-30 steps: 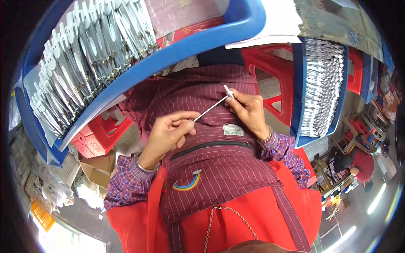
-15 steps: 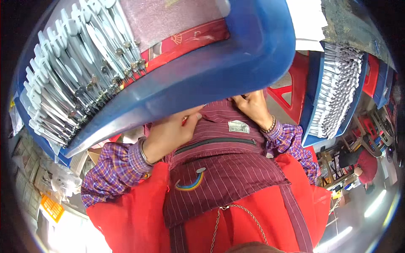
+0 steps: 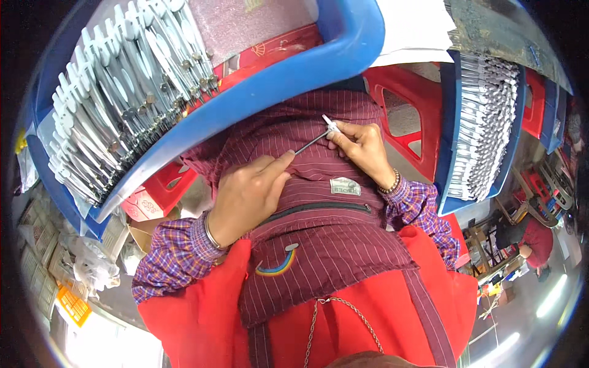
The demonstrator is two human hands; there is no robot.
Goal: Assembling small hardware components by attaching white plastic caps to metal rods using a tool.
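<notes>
Over my lap, both hands hold a thin dark rod [image 3: 311,141] that slants between them. My left hand [image 3: 248,193] pinches its lower end between fingertips. At the upper end, my right hand [image 3: 365,150] grips the rod by a small white fitting [image 3: 331,124], whose tip sticks out past the fingers. The exact kind of piece is too small to tell. Just beyond my left hand is a large blue plastic tray [image 3: 276,90] with many slim silver-and-white metal pieces [image 3: 119,92] packed side by side in it.
A red printed packet [image 3: 270,55] lies inside the tray. To the right, a blue bin [image 3: 446,132] holds rows of white-and-grey pieces [image 3: 485,132]. Red plastic stools [image 3: 417,98] stand beside it. White paper [image 3: 411,27] lies at the top. Another person [image 3: 534,242] is far right.
The blue tray's edge has shifted up and left in view, uncovering my fingertips. The rod and its white fitting now show between my hands; my right hand is nearly where it was.
</notes>
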